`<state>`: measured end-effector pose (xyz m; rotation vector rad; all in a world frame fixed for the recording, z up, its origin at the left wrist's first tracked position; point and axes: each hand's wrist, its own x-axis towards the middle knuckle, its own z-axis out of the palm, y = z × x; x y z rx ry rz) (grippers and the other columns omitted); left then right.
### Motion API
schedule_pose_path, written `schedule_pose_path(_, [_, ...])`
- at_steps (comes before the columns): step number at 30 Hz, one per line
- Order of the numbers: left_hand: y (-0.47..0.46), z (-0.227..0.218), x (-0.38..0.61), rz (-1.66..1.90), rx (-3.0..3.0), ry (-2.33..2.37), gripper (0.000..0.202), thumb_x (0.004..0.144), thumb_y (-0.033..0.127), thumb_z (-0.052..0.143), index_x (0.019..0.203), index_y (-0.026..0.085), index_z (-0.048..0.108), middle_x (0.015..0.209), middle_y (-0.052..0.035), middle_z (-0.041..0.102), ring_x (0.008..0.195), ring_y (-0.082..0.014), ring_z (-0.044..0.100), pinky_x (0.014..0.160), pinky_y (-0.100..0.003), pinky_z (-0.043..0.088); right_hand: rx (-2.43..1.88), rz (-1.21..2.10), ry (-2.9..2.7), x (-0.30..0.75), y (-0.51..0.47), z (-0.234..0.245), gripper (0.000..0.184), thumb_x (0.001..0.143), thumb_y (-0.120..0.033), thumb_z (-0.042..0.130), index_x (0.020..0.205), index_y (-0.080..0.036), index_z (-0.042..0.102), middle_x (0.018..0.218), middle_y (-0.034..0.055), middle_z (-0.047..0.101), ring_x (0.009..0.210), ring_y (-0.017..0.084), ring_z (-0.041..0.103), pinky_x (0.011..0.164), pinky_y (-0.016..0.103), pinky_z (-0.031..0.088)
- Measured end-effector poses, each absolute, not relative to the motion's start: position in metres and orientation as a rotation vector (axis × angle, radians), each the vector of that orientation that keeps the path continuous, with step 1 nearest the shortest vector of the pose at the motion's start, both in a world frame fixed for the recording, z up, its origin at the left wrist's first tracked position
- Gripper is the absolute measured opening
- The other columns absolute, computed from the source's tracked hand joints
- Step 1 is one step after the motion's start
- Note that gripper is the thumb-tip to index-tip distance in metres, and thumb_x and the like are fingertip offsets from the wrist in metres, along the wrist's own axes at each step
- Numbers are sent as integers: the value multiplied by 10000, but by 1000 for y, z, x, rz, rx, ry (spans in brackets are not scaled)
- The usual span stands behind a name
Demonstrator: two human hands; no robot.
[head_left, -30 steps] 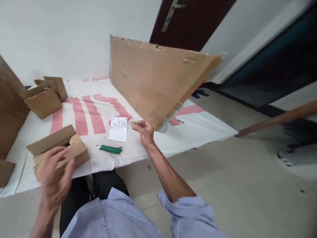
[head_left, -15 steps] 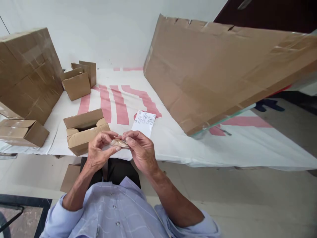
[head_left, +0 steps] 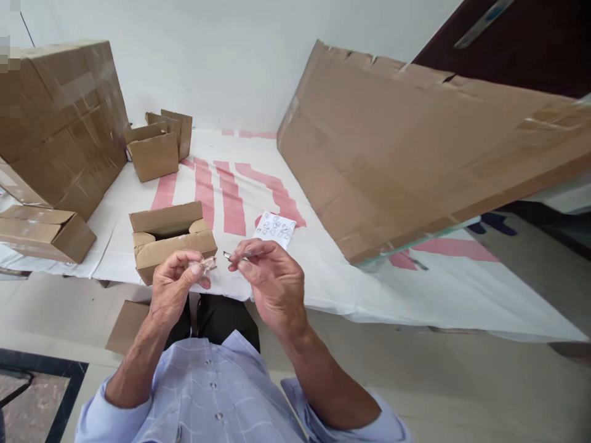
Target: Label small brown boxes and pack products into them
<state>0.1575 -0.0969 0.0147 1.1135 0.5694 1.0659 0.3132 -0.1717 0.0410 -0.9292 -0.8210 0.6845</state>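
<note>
My left hand (head_left: 178, 280) pinches a crumpled clear plastic wrapper (head_left: 209, 263) near the table's front edge. Between the thumb and fingers of my right hand (head_left: 272, 277) is a small shiny metal piece (head_left: 226, 255); its tip points left, and the fingers hide the rest, so I cannot tell its kind. A narrow gap separates the two hands. Just behind my left hand stands an open cardboard box (head_left: 173, 247) with its flaps up. A white paper with drawn shapes (head_left: 276, 229) lies beyond my right hand.
The table has a white cloth (head_left: 323, 283) with red markings. At the back left stand open small boxes (head_left: 154, 157). A closed small box (head_left: 46, 234) sits by a large carton (head_left: 69, 129) on the left. Another large carton (head_left: 392, 147) leans across the right.
My hands have moved apart. The small metal piece now shows in my right hand, out of the plastic wrapper, which stays in my left hand. The view has shifted slightly.
</note>
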Motion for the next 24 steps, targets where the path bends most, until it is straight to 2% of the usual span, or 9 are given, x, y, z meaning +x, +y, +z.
schedule_pose_path(5, [-109, 22, 161, 1051, 1246, 571, 363, 838, 501, 901, 853, 178, 734, 767, -1, 702, 539, -94, 628, 568, -232, 548, -957, 508, -931, 298, -169, 45, 204, 843, -275, 873, 939, -305, 696, 928, 13, 628, 843, 175, 639, 751, 338, 600])
schedule_pose_path(10, [-115, 27, 160, 1056, 1355, 479, 265, 821, 394, 931, 845, 183, 772, 824, -26, 730, 649, -112, 642, 613, -238, 536, -981, 439, -912, 295, -166, 47, 206, 875, -330, 856, 932, -295, 661, 951, 19, 596, 795, 163, 583, 690, 322, 570])
schedule_pose_path(14, [-114, 33, 158, 1144, 1578, 414, 161, 867, 325, 897, 884, 199, 798, 856, -49, 767, 676, -130, 660, 591, -249, 499, -946, 638, -833, 300, -164, 42, 275, 842, -384, 879, 920, -291, 633, 927, -3, 605, 753, 143, 584, 671, 298, 563])
schedule_pose_path(18, [-110, 43, 161, 1264, 1768, 257, 34, 924, 216, 832, 916, 232, 803, 859, -42, 792, 771, -171, 737, 692, -295, 572, -892, 845, -757, 300, -161, 33, 310, 840, -436, 865, 937, -293, 608, 953, -26, 612, 674, 109, 569, 649, 273, 565])
schedule_pose_path(21, [-106, 48, 165, 1317, 1848, 190, 98, 933, 145, 802, 962, 238, 794, 842, -20, 786, 773, -164, 734, 734, -299, 588, -860, 932, -701, 296, -160, 29, 308, 842, -452, 853, 957, -294, 615, 991, -21, 633, 726, 117, 593, 700, 269, 584])
schedule_pose_path(24, [-103, 49, 167, 1344, 1979, 233, 207, 934, 129, 789, 1104, 248, 794, 871, -14, 782, 779, -162, 718, 764, -299, 591, -820, 1027, -623, 293, -159, 29, 339, 807, -453, 880, 983, -288, 643, 1021, -4, 660, 824, 142, 643, 770, 283, 611])
